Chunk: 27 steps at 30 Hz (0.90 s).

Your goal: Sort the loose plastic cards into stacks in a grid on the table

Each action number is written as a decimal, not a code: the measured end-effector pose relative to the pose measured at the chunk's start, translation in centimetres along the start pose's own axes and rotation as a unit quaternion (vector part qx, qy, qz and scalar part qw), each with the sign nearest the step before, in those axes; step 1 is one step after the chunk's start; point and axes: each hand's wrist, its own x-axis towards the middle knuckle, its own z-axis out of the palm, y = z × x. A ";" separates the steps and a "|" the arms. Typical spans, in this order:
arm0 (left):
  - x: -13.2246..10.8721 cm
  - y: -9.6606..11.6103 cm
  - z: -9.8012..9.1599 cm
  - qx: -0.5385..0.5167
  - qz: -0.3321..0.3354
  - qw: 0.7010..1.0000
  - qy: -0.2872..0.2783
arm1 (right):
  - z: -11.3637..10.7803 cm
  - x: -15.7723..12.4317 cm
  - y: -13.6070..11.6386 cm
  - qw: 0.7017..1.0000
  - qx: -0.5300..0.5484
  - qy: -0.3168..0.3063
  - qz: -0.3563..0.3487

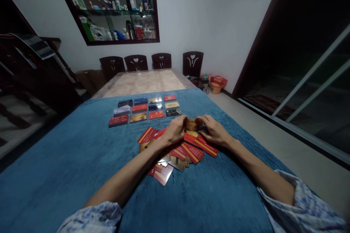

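Between my two hands stands a gold card (193,124), or a small stack of them, held by its short ends. My left hand (175,130) is closed on its left end, and my right hand (214,130) grips the right end. Below and around them lies a loose, overlapping pile of red cards (193,152) with yellow stripes, with gold and silvery cards (177,163) among them. Part of the pile is hidden under my left hand and forearm. Beyond the hands, several neat card stacks (139,108) sit in rows, in red, gold, black, blue and whitish colours.
A blue cloth (82,142) covers the near part of the table; the marble-like tabletop (144,80) shows behind it. Dark chairs (193,63) stand at the far end. A red and orange bucket (216,86) is on the floor at right, near a sliding door (298,91).
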 end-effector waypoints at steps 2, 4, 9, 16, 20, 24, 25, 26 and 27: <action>0.1 0.1 -0.1 0.002 -0.003 1.000 -0.002 | -0.1 0.1 0.0 1.000 0.001 0.000 -0.009; 0.2 0.2 -0.4 0.003 -0.005 1.000 -0.005 | -0.2 0.2 0.0 1.000 0.000 0.000 -0.015; 0.3 0.2 -1.0 0.004 -0.011 1.000 -0.020 | -0.5 0.4 0.0 1.000 -0.009 -0.005 -0.026; 0.4 0.0 -1.5 0.013 -0.011 0.999 -0.050 | -0.4 0.4 0.4 0.998 -0.040 -0.017 -0.041; 0.5 0.2 -1.8 0.016 -0.015 0.998 -0.053 | -0.3 0.5 0.6 0.998 -0.045 -0.027 -0.036; 0.4 0.0 -2.1 0.031 -0.023 0.997 -0.071 | -0.4 0.7 0.6 0.998 -0.040 -0.034 -0.040; 0.3 -0.1 -2.2 0.037 -0.026 0.996 -0.075 | -0.4 0.8 0.6 0.998 -0.039 -0.034 -0.041; 0.2 -0.2 -2.3 0.043 -0.028 0.996 -0.077 | -0.3 0.9 0.6 0.998 -0.038 -0.034 -0.043; 0.1 -0.3 -2.4 0.048 -0.029 0.995 -0.077 | -0.3 1.0 0.6 0.998 -0.036 -0.033 -0.045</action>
